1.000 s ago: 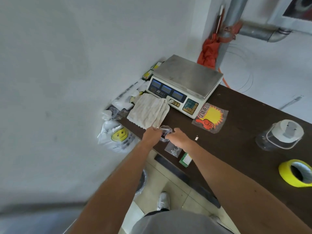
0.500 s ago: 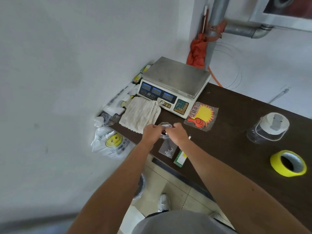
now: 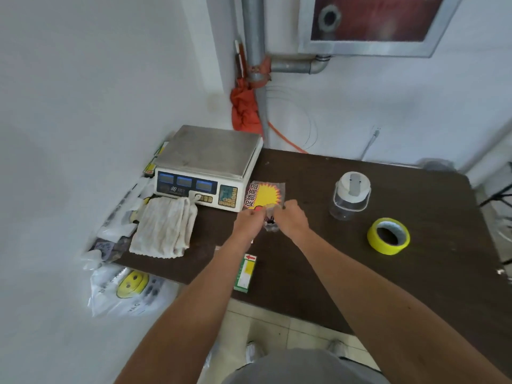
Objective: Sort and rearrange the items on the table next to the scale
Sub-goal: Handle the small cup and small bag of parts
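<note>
An electronic scale (image 3: 210, 164) with a steel platter stands at the table's far left corner. In front of its right end, my left hand (image 3: 246, 224) and my right hand (image 3: 292, 218) together pinch a small clear plastic bag (image 3: 270, 221) with something dark inside, held just above the table. A yellow-and-red starburst promo sticker (image 3: 266, 194) in a clear sleeve lies beside the scale, partly behind my hands. A folded off-white towel (image 3: 163, 228) lies before the scale's display. A small green-and-white box (image 3: 246, 273) lies near the front edge.
A clear jar (image 3: 350, 199) with a white lid and a yellow tape roll (image 3: 388, 236) sit to the right on the dark table (image 3: 388, 286). Plastic bags, one with a smiley face (image 3: 130, 289), crowd the gap by the left wall. An orange cloth (image 3: 245, 109) hangs on a pipe.
Both hands have carried the small clear bag up and to the right, from near the towel to in front of the promo sticker. The view has tilted upward.
</note>
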Motion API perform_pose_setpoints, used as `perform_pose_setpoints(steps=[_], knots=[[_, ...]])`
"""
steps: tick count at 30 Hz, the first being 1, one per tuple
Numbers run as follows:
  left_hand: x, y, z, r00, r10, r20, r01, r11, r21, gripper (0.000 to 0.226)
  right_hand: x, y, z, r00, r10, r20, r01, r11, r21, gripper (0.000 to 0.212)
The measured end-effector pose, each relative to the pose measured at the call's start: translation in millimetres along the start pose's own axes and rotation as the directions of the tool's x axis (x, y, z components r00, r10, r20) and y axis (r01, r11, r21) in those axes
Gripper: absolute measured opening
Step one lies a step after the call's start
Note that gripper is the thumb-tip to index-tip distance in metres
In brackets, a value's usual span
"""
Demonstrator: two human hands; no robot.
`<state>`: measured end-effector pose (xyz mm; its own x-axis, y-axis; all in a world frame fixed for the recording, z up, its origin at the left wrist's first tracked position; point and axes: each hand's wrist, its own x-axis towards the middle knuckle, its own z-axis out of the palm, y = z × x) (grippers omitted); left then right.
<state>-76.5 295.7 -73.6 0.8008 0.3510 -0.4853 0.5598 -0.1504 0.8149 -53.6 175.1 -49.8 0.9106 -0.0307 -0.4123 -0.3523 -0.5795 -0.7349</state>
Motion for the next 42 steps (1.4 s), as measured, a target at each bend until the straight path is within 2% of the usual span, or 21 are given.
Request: perform_pose_setpoints(steps=[4, 8, 12, 16, 19, 28, 32, 37, 42], knots=[[-9.2, 17.3, 39.9, 0.996, 0.038, 0.086, -0.040, 0.999, 0.014, 0.032, 7.8, 24.1, -34.7, 0.998, 0.043, -0.043, -0.042, 0.999, 0.019, 0.050], [-12.5, 24.8, 71.9, 0.988, 0.029, 0.154, -0.034, 0.999, 0.027, 0.037, 15.2, 47.9, -59.7, 0.994, 0.102, -0.045, -0.098, 0.992, 0.074, 0.050], [-12.3, 25.8, 96.2, 0.982, 0.015, 0.186, -0.026, 0.998, 0.056, 0.058, 22.6, 69.3, -77.9, 0.989, 0.148, -0.016, -0.145, 0.984, 0.104, 0.051], [-11.6, 25.2, 109.9, 0.978, 0.002, 0.209, -0.016, 0.998, 0.067, 0.028, 29.8, 82.1, -85.4, 0.986, 0.166, 0.009, -0.166, 0.981, 0.100, 0.041], [-7.2, 20.2, 115.6, 0.979, -0.036, 0.200, 0.018, 0.996, 0.092, 0.013, 35.8, 86.3, -86.8, 0.985, 0.165, 0.043, -0.168, 0.980, 0.105, 0.044], [4.1, 12.8, 113.7, 0.987, -0.065, 0.150, 0.050, 0.993, 0.105, 0.018, 51.9, 88.7, -76.6, 0.985, 0.138, 0.106, -0.149, 0.983, 0.104, 0.050], [6.7, 13.1, 112.4, 0.987, -0.060, 0.150, 0.045, 0.993, 0.106, 0.011, 56.3, 87.5, -74.6, 0.983, 0.138, 0.118, -0.151, 0.982, 0.113, 0.050], [9.3, 11.6, 113.6, 0.986, -0.057, 0.154, 0.040, 0.993, 0.108, 0.023, 61.2, 88.1, -75.5, 0.980, 0.148, 0.131, -0.162, 0.982, 0.102, 0.054], [14.4, 10.5, 114.6, 0.986, -0.033, 0.162, 0.009, 0.989, 0.147, 0.017, 66.4, 89.9, -73.4, 0.979, 0.152, 0.137, -0.164, 0.983, 0.080, 0.058]])
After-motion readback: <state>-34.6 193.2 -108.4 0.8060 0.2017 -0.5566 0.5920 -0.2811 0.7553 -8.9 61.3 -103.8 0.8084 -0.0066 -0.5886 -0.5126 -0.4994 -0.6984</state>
